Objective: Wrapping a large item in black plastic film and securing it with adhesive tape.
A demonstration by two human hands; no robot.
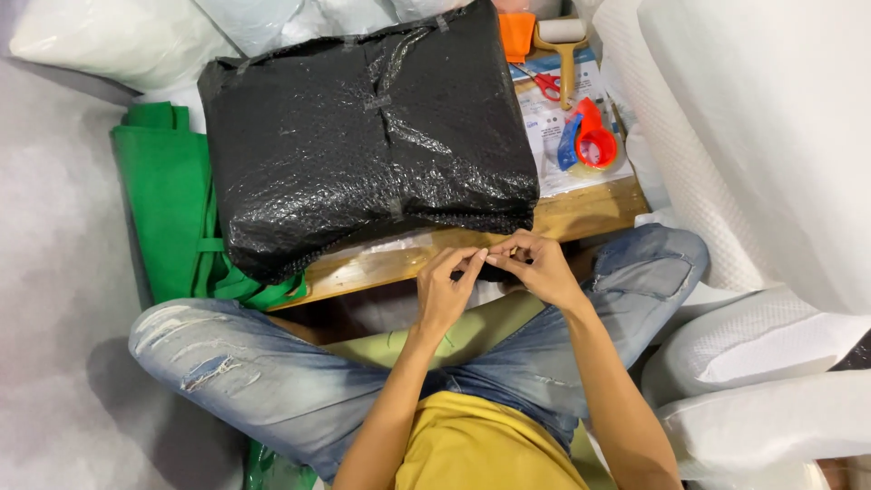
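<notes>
Two hands are held together just below the near edge of the low wooden table (581, 210). The left hand (445, 289) and right hand (542, 265) are brought fingertip to fingertip, fingers pinched on something too small to be made out. A large parcel wrapped in black bubble wrap (363, 136) is laid on the table just beyond them. Red scissors (546, 85) and a red tape dispenser (590, 138) are placed to its right.
</notes>
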